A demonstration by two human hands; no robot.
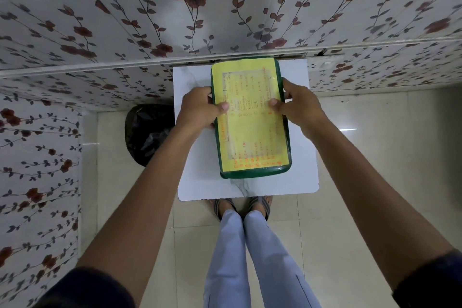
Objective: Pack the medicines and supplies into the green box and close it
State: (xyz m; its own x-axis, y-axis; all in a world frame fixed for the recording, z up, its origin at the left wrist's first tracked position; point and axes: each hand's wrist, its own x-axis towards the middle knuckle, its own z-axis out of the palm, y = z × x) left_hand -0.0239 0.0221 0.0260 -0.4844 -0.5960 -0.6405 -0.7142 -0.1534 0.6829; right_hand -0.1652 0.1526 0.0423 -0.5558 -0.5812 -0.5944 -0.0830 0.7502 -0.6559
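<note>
Closed green box point(250, 117), apparently rigid plastic with a glossy, likely slippery lid, clasped at its long edges by left hand point(197, 107) and right hand point(297, 105), thumbs pressed on top.

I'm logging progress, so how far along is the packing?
The green box lies on the white table with its yellow-labelled lid on, and no medicines or supplies are left outside it. The left hand and right hand grip its long sides, thumbs on the lid. Whether it is latched cannot be seen.
</note>
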